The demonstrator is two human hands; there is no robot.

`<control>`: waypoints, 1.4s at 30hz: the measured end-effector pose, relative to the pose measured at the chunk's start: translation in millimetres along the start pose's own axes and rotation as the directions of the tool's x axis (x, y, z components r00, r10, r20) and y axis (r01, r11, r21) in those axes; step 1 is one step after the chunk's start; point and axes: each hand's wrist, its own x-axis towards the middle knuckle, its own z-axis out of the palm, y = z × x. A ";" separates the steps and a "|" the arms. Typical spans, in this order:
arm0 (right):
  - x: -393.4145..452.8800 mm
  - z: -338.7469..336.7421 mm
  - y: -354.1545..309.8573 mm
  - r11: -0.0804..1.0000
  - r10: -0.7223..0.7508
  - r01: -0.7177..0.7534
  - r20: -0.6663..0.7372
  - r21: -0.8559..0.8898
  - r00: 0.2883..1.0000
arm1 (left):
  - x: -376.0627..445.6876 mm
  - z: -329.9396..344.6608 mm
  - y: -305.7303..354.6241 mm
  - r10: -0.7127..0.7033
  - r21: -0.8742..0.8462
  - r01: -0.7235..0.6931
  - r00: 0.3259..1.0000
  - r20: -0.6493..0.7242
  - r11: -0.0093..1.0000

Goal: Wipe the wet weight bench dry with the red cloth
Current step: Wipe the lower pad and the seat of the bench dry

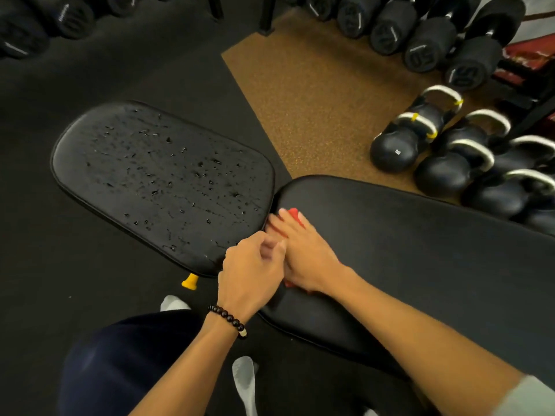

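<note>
While the wet pad (162,181) waits on the left, both hands sit at the gap where it meets the long pad (420,250). Going left to right, the wet pad comes first. It is a wide shape with round corners, black and smooth like leather, and little drops of water shine all over it. A small yellow knob (189,281) pokes out under its near edge. Next comes the left hand (252,271), with a bead bracelet (228,321) on its wrist. Its fingers are curled, but they look blurry, so I cannot tell if they pinch anything. Just beside it, touching it, is the right hand (303,259). It lies flat with straight fingers and presses down on the red cloth (295,216). The cloth is soft and squashed under the palm, and only small red bits peek out at the fingertips and near the wrist. It sits on the near left end of the long pad, right at the gap. The long pad runs away to the right and looks dull and dry. The drops lie to the left of the cloth, so I think the next wipe should go left across the gap. The right hand is on the cloth, so it is best placed to push. Far right, round black kettlebells (399,145) stand on a brown mat (315,100).
</note>
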 end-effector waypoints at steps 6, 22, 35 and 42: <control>5.7 -24.1 74.5 0.985 -0.150 0.152 -0.038 0.086 0.988 | -7.7 -1.9 -14.8 -0.051 0.016 0.050 0.998 0.042 0.999; -14.8 -17.9 65.3 0.970 -0.214 0.221 0.076 -0.099 0.974 | -32.6 4.3 -41.9 -0.155 0.133 0.141 0.983 0.098 0.981; -77.4 -7.3 -46.9 0.995 -0.030 0.035 -0.048 0.088 0.998 | -38.2 2.1 -32.5 -0.102 -0.028 0.103 0.994 0.036 0.994; -26.6 -8.7 -14.3 0.921 0.389 -0.389 -0.031 0.011 0.921 | -44.6 -3.0 -47.0 -0.247 -0.130 0.251 0.968 0.047 0.959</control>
